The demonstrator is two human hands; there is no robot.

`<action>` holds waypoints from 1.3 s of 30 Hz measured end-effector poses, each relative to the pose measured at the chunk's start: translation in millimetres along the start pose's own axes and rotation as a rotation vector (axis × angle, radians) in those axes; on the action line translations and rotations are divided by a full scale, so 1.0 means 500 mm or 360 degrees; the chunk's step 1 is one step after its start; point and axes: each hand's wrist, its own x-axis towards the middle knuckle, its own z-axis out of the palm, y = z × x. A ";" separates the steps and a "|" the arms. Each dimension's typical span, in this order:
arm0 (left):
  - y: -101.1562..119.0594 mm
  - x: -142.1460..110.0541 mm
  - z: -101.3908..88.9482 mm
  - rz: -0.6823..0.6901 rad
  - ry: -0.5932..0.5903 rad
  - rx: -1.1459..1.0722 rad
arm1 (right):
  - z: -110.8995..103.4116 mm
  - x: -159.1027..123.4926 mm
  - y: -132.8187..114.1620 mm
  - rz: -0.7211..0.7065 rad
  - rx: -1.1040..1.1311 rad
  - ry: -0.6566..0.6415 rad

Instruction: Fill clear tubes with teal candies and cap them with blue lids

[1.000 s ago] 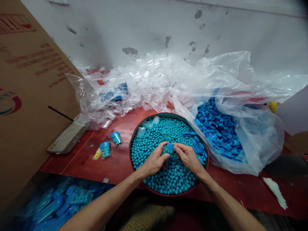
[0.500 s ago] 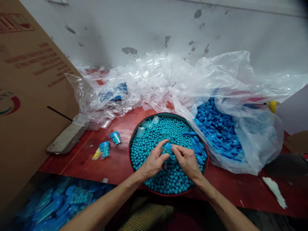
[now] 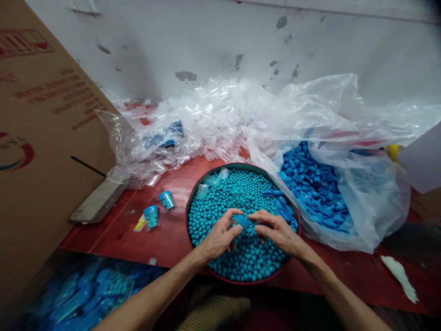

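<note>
Over a round tub [image 3: 189,216] of small teal balls [image 3: 237,266], my left hand [image 3: 220,236] is closed around a small clear container with a blue cap [image 3: 243,222]. The container's lower part is mostly hidden by my fingers and blends with the balls. My right hand [image 3: 277,232] is just right of the cap, thumb and forefinger apart, with nothing clearly seen between them. Blue scoop-shaped pieces [image 3: 284,211] and a few clear empty containers [image 3: 203,191] lie on the balls.
Two filled, blue-capped containers [image 3: 151,217] stand left on the red table [image 3: 172,248]. A clear bag of blue caps [image 3: 313,188] is at right. Clear containers [image 3: 220,110] are heaped behind. A cardboard box [image 3: 51,138] and grey block [image 3: 98,200] are left; filled blue items [image 3: 86,294] lie below.
My right thumb and forefinger have spread and drawn slightly right from the blue cap they were pinching. The capped container in my left hand sits slightly lower and its cap is turned differently.
</note>
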 end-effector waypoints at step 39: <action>0.034 -0.044 -0.049 0.0173 0.0326 0.0355 | 0.121 -0.012 -0.011 -0.0157 -0.1105 0.0132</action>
